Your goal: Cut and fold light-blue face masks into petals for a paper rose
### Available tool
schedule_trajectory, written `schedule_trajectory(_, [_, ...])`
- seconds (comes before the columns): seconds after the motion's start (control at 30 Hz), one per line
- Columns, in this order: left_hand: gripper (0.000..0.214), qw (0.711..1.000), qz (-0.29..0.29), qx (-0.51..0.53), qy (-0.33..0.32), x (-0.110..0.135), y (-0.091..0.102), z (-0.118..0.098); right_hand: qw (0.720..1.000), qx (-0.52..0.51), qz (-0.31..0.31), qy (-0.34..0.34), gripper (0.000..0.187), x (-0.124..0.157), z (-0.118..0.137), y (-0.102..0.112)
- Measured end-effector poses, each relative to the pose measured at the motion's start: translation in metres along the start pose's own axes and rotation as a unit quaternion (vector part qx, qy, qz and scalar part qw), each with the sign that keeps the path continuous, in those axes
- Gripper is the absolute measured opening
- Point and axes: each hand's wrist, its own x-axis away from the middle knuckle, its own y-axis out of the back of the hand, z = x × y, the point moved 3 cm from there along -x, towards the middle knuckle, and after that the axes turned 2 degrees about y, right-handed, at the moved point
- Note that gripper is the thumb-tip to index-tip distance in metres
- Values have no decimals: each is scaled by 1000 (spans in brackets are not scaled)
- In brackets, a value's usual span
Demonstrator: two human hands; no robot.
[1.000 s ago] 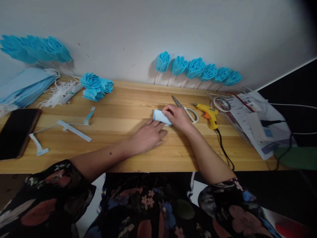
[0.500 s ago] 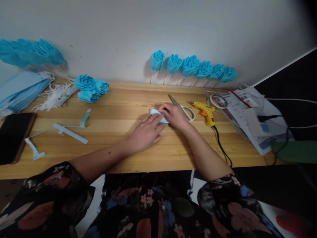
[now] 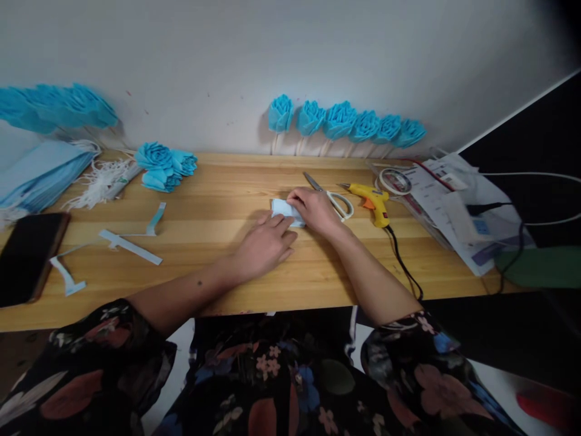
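A small folded piece of pale blue mask fabric [image 3: 281,207] lies on the wooden table between my hands. My left hand [image 3: 264,245] lies flat, its fingers stretched over the near edge of the fabric. With thumb and fingertips pressed together, my right hand [image 3: 314,209] pinches the fabric's upper right part and hides that end. Just beyond the right hand are scissors [image 3: 347,207] with white handles, partly covered by it. A yellow glue gun [image 3: 376,203] lies to their right.
Blue fabric roses on sticks [image 3: 340,121] lean on the wall. More loose roses [image 3: 157,158], a stack of blue masks [image 3: 49,172], white ear loops [image 3: 102,181], cut strips [image 3: 131,246] and a phone [image 3: 31,257] are at left. Tape [image 3: 394,181], papers and a power strip [image 3: 467,218] lie right.
My left hand has slid slightly left and toward me, uncovering more of the pale blue fabric. The right hand keeps its pinch. The whole view has shifted a little.
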Motion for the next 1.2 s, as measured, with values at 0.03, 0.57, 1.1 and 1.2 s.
schedule_trajectory(0.03, [26, 1000, 0, -2, 2, 0, 1, 0, 1000, 1, -2, 0, 12, 0, -1, 0])
schedule_trajectory(0.57, [30, 999, 31, -10, 8, -1, 2, 1, 1000, 12, -15, 14, 13, 0, -3, -6])
schedule_trajectory(1.1, [29, 999, 24, -20, 8, -1, 0, -1, 991, 73, 111, 5, 21, -14, -3, 12])
schedule_trajectory(1.2, [29, 999, 19, -30, 7, -1, -1, -2, 980, 109, 167, -25, 13, -26, 1, 13])
